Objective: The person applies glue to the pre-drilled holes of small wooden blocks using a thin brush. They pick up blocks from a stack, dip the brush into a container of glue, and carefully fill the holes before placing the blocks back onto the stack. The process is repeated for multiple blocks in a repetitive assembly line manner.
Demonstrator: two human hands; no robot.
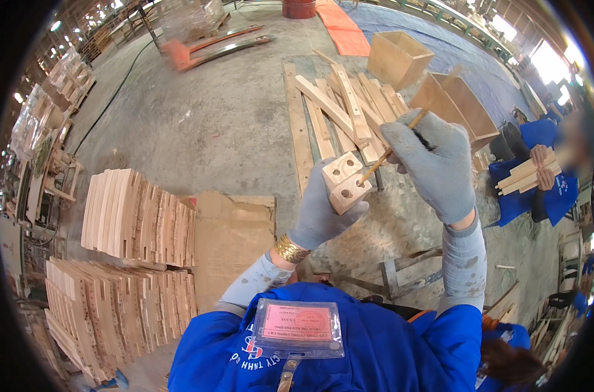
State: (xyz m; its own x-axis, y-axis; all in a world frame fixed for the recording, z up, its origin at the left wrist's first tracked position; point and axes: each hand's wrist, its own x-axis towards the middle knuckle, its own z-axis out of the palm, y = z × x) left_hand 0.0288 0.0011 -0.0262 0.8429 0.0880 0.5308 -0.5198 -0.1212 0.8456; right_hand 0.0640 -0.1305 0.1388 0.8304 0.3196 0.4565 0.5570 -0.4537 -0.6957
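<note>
Far left: stacks of pale wooden slats (137,219) stand in leaning rows on the floor beside me, within easy reach, with a second, lower heap (104,313) nearer my knee.

Next to them: a flat sheet of cardboard (235,235) lies on the concrete between the slats and my lap.

My left hand (320,212): gloved in grey, closed around the underside of a small wooden block (342,183). I hold it raised in front of my chest and tilted so that its drilled faces turn up toward me; that way I can see into the holes.

The block: light wood, with round holes on the two faces I can see. It is off the floor entirely, carried by my left hand alone.

My right hand (434,163): also gloved, fingers wrapped tight on a thin stick (401,134). I grip it high, like a pen, so the lower tip can be steered finely. That tip sits at one hole in the block; whether it is inside I cannot tell.

Hands together: near each other, joined only through stick and block.

Behind them: loose planks (346,111) piled on a pallet, and two open wooden boxes (398,59) beyond.

Far right: another person in blue holds a bundle of short wooden pieces (525,173).
</note>
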